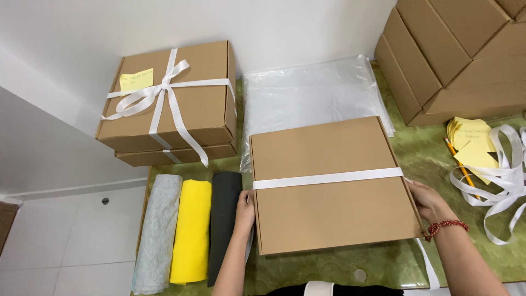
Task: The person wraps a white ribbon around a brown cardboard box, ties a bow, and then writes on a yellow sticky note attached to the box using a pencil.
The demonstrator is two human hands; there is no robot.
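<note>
A flat brown cardboard box (329, 186) lies on the green table (416, 148) with a white ribbon (329, 178) stretched across its lid. My left hand (245, 211) grips the box's left edge, and the ribbon runs under it. My right hand (430, 201), with a red beaded bracelet on the wrist, holds the box's right edge where the ribbon end trails down toward the table's front. Both hands clasp the box sides.
Two stacked boxes tied with a white bow (170, 98) and a yellow note stand at back left. Three rolled cloths, grey (159, 230), yellow (192, 230) and black (223, 219), lie at left. Clear plastic bags (312, 93), stacked boxes (455, 55), yellow notes (471, 142), a pencil and loose ribbon (504, 186) sit around.
</note>
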